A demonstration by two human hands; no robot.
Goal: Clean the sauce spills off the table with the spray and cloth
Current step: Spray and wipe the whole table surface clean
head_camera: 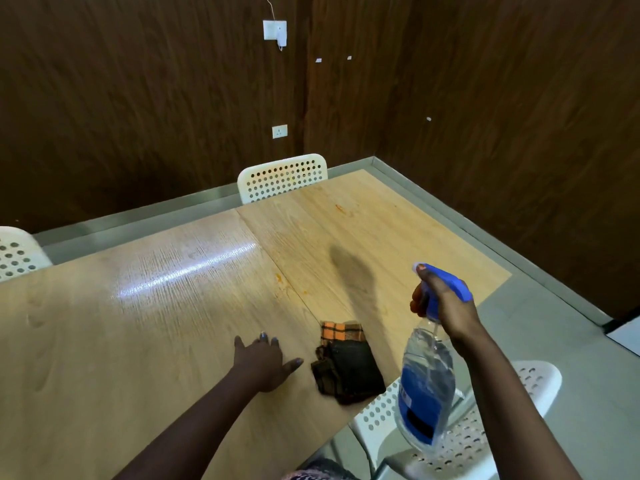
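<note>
My right hand (441, 299) grips the blue trigger head of a clear spray bottle (426, 386) with a blue label, held in the air above the table's right edge, nozzle pointing toward the far left. My left hand (263, 362) rests flat on the wooden table (138, 323), fingers spread, just left of a folded dark cloth (346, 365) with an orange checked part. Orange sauce smears lie near the table's middle seam (282, 280) and another at the far right (339, 208).
White perforated chairs stand at the far side (282, 178), the far left (17, 252) and under the bottle at the near right (460, 434). Dark wood-panelled walls close in behind and to the right. Grey floor runs along the table's right edge.
</note>
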